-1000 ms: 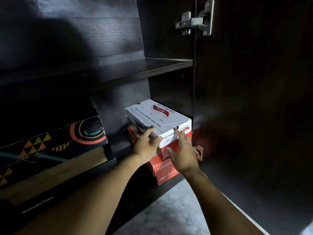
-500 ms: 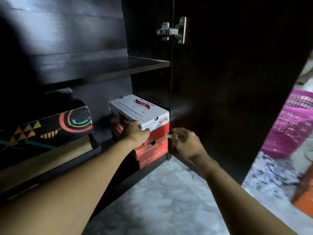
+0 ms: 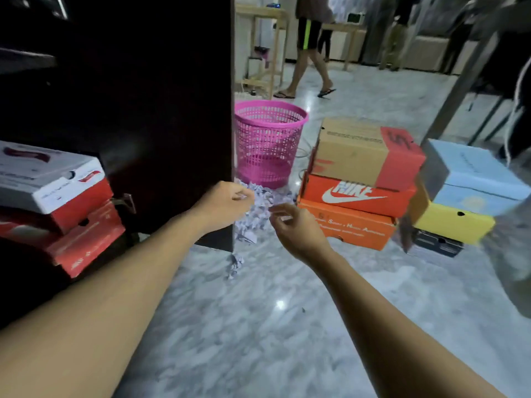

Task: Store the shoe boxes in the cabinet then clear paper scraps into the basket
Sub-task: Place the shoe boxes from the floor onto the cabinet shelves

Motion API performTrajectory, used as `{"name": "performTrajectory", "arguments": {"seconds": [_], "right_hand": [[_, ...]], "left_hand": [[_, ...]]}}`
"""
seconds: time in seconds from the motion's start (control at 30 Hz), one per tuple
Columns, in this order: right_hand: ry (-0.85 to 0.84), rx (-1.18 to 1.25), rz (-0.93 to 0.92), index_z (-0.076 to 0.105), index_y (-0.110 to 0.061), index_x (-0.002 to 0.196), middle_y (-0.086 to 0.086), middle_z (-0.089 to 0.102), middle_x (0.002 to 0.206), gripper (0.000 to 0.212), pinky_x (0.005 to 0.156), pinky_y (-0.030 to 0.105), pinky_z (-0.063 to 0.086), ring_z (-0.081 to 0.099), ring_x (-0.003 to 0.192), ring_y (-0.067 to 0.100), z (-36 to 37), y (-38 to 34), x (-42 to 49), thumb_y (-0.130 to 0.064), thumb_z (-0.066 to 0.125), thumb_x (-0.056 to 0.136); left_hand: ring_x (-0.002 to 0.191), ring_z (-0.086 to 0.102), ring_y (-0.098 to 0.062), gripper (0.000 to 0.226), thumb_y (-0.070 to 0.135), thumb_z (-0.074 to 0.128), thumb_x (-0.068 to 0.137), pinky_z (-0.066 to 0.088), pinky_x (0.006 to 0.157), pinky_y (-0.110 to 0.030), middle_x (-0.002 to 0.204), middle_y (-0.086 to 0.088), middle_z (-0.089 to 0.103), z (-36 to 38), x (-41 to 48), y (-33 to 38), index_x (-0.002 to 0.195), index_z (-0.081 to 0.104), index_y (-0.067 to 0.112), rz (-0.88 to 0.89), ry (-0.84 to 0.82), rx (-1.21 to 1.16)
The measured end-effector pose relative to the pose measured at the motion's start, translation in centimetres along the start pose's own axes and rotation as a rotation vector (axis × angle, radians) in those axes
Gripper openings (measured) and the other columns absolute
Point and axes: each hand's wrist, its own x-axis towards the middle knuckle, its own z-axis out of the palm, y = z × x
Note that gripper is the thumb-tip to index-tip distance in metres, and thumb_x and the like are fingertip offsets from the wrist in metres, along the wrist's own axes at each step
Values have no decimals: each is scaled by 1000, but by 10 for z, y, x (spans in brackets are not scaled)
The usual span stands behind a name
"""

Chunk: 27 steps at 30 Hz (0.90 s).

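A white and red shoe box [image 3: 48, 179] lies on a red box [image 3: 86, 239] inside the dark cabinet at the left. On the floor to the right stand a brown box [image 3: 362, 150], an orange Nike box [image 3: 356, 196] and another orange box [image 3: 353, 228], stacked. Beside them a light blue box [image 3: 474, 173] tops a yellow box [image 3: 451, 225]. White paper scraps [image 3: 258, 208] lie before the pink basket [image 3: 268, 139]. My left hand [image 3: 224, 205] and right hand [image 3: 296, 228] hover empty above the floor, fingers loosely curled.
The open cabinet door [image 3: 161, 110] stands between the cabinet and the basket. A person [image 3: 310, 44] walks at the back near wooden tables [image 3: 264, 47]. A metal table leg [image 3: 462, 73] slants at the right. The marble floor [image 3: 258, 326] stretches in front of me.
Both hands have let go of the white and red box in the cabinet and drawn back. My view has swung right, bringing the basket, scraps and stacked boxes into sight.
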Motion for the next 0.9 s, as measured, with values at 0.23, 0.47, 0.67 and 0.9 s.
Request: {"name": "performTrajectory", "arguments": {"seconds": [0.23,0.47,0.67,0.9], "right_hand": [[175,-74,188,71,-25,112,-6,73,113,26,88,33,54,68,100,12,-81,73,-10,-23,55,91],[296,-70,308,68,-23,118,2,71,117,30,89,36,53,66,102,21,-146,142,54,-28,51,94],[532,94,262,61,-21,126,5,63,125,39,99,39,47,59,116,22,-214,200,130,-42,54,94],[696,398,484,56,-22,130,12,60,128,75,108,52,39,52,123,30,-200,317,185,-72,27,82]], "left_hand": [[87,66,-13,15,35,55,95,49,72,-27,103,6,68,79,44,54,84,64,38,63,-138,-55],[92,65,-22,27,41,55,96,54,80,-35,117,-3,62,134,141,102,120,58,30,-83,-91,-150],[116,52,-26,52,53,51,95,42,105,-47,138,-5,51,161,234,116,137,41,25,-257,42,-287],[128,47,-20,91,84,20,82,34,109,-38,142,0,50,203,297,84,145,42,21,-320,224,-553]]}}
